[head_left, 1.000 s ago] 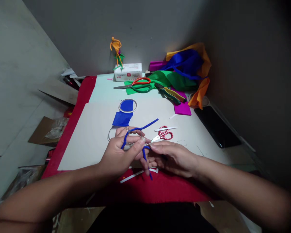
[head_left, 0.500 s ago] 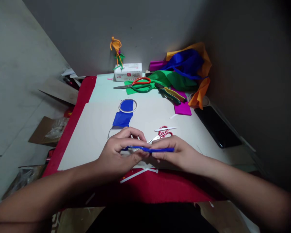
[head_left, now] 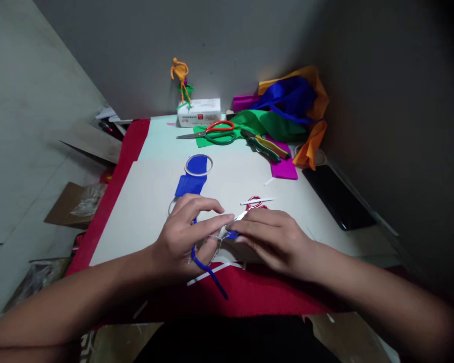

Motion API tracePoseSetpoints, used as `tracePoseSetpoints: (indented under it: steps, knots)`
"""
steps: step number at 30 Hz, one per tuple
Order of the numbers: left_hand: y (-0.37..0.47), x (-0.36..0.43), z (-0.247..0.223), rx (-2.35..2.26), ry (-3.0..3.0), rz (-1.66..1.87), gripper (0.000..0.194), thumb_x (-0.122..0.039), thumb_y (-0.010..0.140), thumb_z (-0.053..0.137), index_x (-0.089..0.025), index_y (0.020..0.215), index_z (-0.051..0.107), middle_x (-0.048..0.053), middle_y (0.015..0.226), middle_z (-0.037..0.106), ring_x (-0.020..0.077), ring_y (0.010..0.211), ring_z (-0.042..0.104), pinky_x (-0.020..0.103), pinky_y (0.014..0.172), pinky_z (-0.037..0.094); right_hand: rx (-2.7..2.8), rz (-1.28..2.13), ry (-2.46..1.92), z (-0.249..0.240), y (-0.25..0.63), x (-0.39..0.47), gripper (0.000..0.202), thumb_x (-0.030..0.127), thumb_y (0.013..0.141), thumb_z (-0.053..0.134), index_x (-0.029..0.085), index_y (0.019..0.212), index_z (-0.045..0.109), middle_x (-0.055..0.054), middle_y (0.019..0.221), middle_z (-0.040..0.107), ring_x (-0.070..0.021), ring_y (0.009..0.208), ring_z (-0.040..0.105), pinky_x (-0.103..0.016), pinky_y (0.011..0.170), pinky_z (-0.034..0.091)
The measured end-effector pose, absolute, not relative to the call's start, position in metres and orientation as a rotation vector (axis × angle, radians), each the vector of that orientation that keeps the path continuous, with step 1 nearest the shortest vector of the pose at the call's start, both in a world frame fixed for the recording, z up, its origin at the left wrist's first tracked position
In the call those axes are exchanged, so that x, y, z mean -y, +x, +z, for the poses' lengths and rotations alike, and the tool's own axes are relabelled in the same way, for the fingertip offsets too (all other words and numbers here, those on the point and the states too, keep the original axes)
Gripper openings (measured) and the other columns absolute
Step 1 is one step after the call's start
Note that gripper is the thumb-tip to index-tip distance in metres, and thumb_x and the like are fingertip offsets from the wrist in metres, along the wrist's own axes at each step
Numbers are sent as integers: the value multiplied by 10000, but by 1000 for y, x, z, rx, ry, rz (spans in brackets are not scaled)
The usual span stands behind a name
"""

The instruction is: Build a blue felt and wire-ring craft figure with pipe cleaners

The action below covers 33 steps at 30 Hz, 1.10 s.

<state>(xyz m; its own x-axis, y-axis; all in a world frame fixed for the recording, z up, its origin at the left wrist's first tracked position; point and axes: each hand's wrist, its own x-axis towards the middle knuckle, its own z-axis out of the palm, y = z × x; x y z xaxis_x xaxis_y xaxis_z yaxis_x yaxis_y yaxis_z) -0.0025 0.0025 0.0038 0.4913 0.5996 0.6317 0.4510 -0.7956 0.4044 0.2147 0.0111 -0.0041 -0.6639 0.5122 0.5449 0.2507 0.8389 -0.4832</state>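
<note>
Between my hands is a thin wire piece partly wrapped in blue (head_left: 211, 272), with a bare twisted wire part near its middle. My left hand (head_left: 191, 234) has its fingers curled around the piece, and one blue end hangs down below the palm. My right hand (head_left: 274, 237) pinches a small blue part at the other end. Just beyond my fingertips lie small red-handled scissors (head_left: 254, 203), partly hidden by my right hand. A blue strip (head_left: 191, 185) lies behind my left hand, with a white ring (head_left: 199, 172) on it.
At the back, an orange figure (head_left: 180, 73) stands on a white box (head_left: 199, 113). Large scissors (head_left: 219, 133), pliers (head_left: 265, 147), green cloth (head_left: 276, 125) and a blue heap (head_left: 287, 96) lie to its right. A black phone (head_left: 338, 197) rests at the right.
The blue-wrapped piece has turned from lying level between both hands, so an end now hangs down and bare wire shows. My left fingers have spread and my right hand has turned slightly.
</note>
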Motion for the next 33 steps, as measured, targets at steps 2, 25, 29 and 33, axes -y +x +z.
tracePoseSetpoints:
  steps: [2,25,29,33]
  knots:
    - [-3,-4,3,-890,2586,1211,469,-22,664,570,-175,1102,643,99,1029,598,228,934,542,407,789,479,2310,473,-555,-4,214,-11,243,97,842,528,69,1076,592,-89,772,597,-139,678,520,-251,593,423]
    - [1,-4,26,-1065,2047,670,240,-175,791,589,-124,1002,691,59,869,696,174,835,604,308,792,466,1612,1956,-867,-1,204,-9,378,374,920,444,151,618,481,47,538,402,-62,487,340,-207,489,277]
    - [1,-6,33,-1121,1698,439,244,-236,836,557,-161,1035,677,35,916,701,151,833,619,252,746,461,1481,2107,-880,-3,206,-11,328,393,898,487,128,743,601,47,558,424,-55,471,307,-213,460,213]
    - [1,-8,34,-1150,1536,334,210,-299,859,534,-159,863,690,20,829,693,124,746,590,213,665,432,1452,2152,-924,-7,205,-12,341,416,887,504,112,854,654,49,550,441,-44,440,279,-214,434,174]
